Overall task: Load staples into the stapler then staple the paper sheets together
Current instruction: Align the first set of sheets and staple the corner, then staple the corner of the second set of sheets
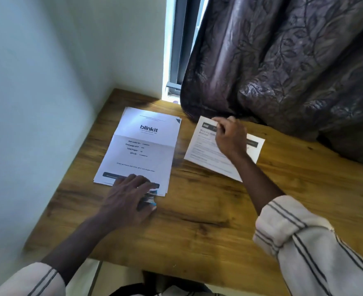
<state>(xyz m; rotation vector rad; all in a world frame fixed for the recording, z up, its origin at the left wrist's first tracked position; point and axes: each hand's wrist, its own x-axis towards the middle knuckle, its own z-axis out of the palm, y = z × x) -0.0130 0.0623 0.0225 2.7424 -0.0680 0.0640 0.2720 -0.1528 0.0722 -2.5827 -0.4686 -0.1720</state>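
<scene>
Curtain (283,60) overhangs table (197,221) behind sheet (206,154)

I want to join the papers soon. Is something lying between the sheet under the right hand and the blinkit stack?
Nothing visible: only bare wooden table separates the sheet under the right hand from the blinkit stack.

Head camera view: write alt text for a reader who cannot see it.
A person's left hand covers a small dark object at the near edge of a blinkit paper stack on a wooden table. The right hand pinches the top edge of a separate printed sheet near a dark curtain.
</scene>
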